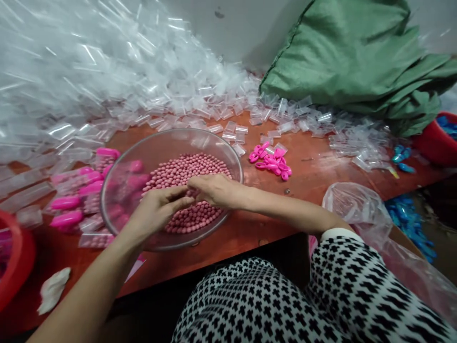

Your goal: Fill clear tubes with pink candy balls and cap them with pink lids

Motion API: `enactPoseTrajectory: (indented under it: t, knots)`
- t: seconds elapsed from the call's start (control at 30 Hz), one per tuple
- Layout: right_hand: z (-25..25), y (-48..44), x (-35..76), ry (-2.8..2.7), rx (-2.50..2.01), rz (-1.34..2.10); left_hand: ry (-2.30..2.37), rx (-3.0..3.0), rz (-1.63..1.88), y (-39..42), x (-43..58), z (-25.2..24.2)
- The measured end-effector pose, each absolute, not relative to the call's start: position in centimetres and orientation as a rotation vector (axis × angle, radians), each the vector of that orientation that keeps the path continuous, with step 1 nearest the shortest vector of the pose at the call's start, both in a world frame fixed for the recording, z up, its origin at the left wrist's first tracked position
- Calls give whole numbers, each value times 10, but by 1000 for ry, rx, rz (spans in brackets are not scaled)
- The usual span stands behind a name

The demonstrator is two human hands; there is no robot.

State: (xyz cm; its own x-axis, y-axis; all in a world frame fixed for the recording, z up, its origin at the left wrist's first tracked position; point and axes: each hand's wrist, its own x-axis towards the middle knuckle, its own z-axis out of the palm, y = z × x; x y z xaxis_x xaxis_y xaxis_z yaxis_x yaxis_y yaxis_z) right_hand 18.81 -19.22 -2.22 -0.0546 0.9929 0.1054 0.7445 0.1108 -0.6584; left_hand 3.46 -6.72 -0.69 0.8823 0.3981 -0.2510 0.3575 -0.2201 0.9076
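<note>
- Nearest the camera is the patterned garment (pixel 257 305), black on white, at 6 o'clock.
- The left forearm (pixel 96 267) crosses the near rim of the clear bowl (pixel 171 248) at 7 o'clock; the right forearm (pixel 285 207) comes in from 4.
- Pink beads (pixel 200 164) lie inside the bowl, partly hidden by the left hand (pixel 155 209) and right hand (pixel 216 190).
- Each grip has its fingertips drawn in, meeting the other above the beads; I cannot tell whether either pinches anything.
- Around the bowl: pink-capped tubes (pixel 67 218) at 9 o'clock, loose pink pieces (pixel 273 164) between 2 and 3, a clear plastic bag (pixel 352 205) at 3.
- A red tub (pixel 21 267) and crumpled white wad (pixel 53 290) sit near 8.
- Clear tubes (pixel 107 62) heap from 10 to 12, thinning towards a green sack (pixel 350 52) at 2.
- The worktop (pixel 303 188) is reddish-orange; a pale wall (pixel 243 28) rises behind at 12.
</note>
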Motion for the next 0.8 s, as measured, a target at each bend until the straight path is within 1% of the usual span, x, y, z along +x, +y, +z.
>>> enactPoseTrajectory:
  t: [0.1, 0.2, 0.33, 0.43, 0.57, 0.63, 0.73, 0.8]
  knots:
    - [-21, -193, 193, -1912, -1613, 647, 643, 1699, 0, -65, 31, 1]
    - [-16, -195, 195, -1962, -1735, 650, 663, 1775, -15, -65, 32, 2]
    - [-8, -198, 191, -2083, -1887, 554, 658, 1875, -13, -68, 35, -2]
    - [-4, -200, 189, -2143, -1991, 455, 673, 1834, 10, -69, 35, -3]
    - [-5, -199, 187, -2139, -2033, 452, 687, 1772, 23, -70, 35, -3]
    - [-5, -199, 185, -2147, -2062, 426, 673, 1969, 66, -71, 35, -5]
    - [-4, -208, 187, -2098, -2096, 325, 715, 2400, 236, -72, 32, -7]
    - [-2, -222, 201, -1975, -2071, 188, 736, 2482, 312, -70, 30, -9]
